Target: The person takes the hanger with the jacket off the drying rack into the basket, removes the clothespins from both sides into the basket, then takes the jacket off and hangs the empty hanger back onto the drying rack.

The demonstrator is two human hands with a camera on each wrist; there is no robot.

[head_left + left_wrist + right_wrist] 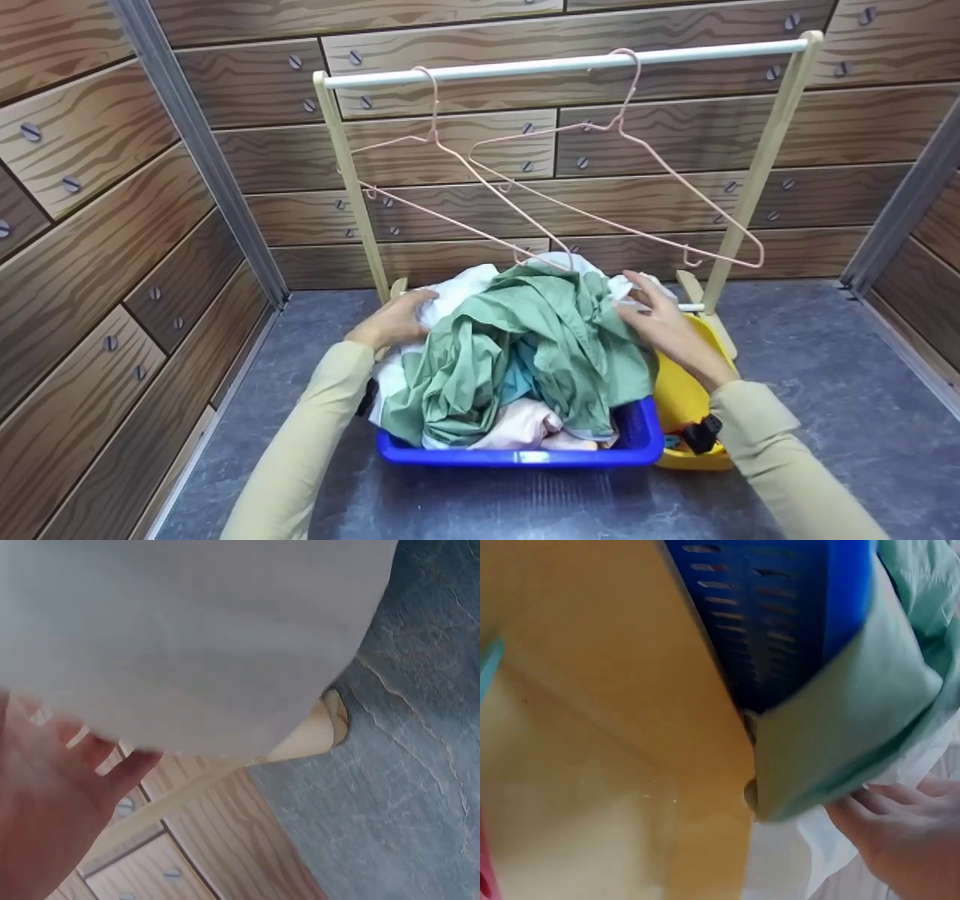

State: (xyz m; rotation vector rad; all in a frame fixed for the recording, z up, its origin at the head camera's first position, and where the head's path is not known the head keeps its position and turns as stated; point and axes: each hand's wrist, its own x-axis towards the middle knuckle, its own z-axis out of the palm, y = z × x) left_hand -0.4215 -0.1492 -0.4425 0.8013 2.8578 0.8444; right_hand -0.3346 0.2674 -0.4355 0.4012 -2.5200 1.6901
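A heap of rumpled clothes fills a blue basket (517, 456) and rises well above its rim. On top lies a green garment (540, 315), with white cloth (461, 289) behind it and a pale pink piece (517, 424) at the front. My left hand (397, 319) is at the heap's left side, fingers loosely bent against white cloth (180, 652). On the other side, my right hand (664, 326) has its fingers spread at the edge of the green and white cloth. Its fingertips are partly hidden behind the fabric in the right wrist view.
Behind the basket stands a wooden rack with a white rail (525, 69). Two pink hangers, a left one (480, 169) and a right one (667, 165), hang from it above the clothes. A yellow bin (679, 390) holding small dark things stands right of the basket. Wood-patterned walls enclose the grey surface.
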